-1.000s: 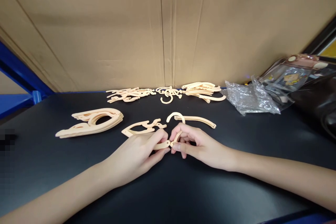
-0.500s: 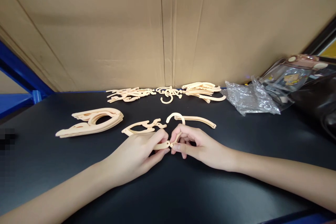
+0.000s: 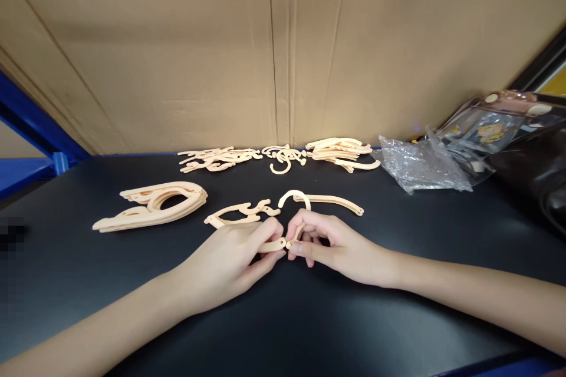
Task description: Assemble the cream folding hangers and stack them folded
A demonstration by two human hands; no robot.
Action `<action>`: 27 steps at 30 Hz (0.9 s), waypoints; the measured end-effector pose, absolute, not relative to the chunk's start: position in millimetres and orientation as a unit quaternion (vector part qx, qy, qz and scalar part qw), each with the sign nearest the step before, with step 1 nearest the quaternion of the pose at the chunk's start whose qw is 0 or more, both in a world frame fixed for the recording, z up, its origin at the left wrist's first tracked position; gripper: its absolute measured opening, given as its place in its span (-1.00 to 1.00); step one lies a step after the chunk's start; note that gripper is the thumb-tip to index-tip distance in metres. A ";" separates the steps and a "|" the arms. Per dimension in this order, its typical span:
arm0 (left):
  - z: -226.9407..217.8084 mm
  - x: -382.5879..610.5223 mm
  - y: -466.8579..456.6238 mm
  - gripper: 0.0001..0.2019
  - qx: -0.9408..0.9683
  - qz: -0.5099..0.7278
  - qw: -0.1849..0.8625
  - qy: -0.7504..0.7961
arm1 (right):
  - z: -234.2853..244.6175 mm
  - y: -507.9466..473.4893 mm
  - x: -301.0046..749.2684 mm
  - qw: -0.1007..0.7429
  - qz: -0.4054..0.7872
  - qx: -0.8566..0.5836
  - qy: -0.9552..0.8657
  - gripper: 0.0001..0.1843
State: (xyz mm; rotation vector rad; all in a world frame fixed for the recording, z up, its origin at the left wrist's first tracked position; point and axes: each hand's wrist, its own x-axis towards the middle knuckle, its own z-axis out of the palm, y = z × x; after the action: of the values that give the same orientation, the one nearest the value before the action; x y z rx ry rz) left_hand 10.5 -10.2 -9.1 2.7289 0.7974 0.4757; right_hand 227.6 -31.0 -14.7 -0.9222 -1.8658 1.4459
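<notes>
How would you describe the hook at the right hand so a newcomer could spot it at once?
On the black table, find the right hand, the one nearer the clear bag. Just beyond its fingers, which partly hide it, curves a beige hook. Unlike the long, gently bowed piece behind it, it bends into a round arc, and it sits apart from the hooks heaped at the back.

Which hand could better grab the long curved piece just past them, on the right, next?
Probably the right hand: the long curved piece lies just beyond it, farther from the left hand. Both are occupied, though: the left pinches a pale strip, the right a smaller curved piece.
</notes>
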 end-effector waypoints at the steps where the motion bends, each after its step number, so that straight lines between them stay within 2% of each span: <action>1: -8.9 10.6 -10.3 -0.95 0.939 0.163 0.130 0.273 | -14.8 -30.9 227.8 0.299 0.544 -0.346 -0.703 -0.90; 10: -8.9 11.6 -13.3 -0.88 0.937 0.178 0.130 0.272 | -15.3 -31.0 227.0 0.303 0.541 -0.341 -0.706 -0.91; 18: -10.9 10.5 -10.9 -0.92 0.936 0.221 0.088 0.258 | -15.6 -30.3 227.0 0.306 0.548 -0.341 -0.700 -0.90; 27: -11.7 12.1 -9.9 -0.93 0.931 0.223 0.092 0.275 | -14.1 -31.3 226.1 0.307 0.554 -0.347 -0.692 -0.87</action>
State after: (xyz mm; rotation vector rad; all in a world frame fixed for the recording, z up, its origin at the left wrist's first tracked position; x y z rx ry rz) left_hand 12.1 -9.9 -11.7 2.7648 0.8167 0.6620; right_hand 226.1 -31.3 -14.1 -0.9173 -1.8311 1.4650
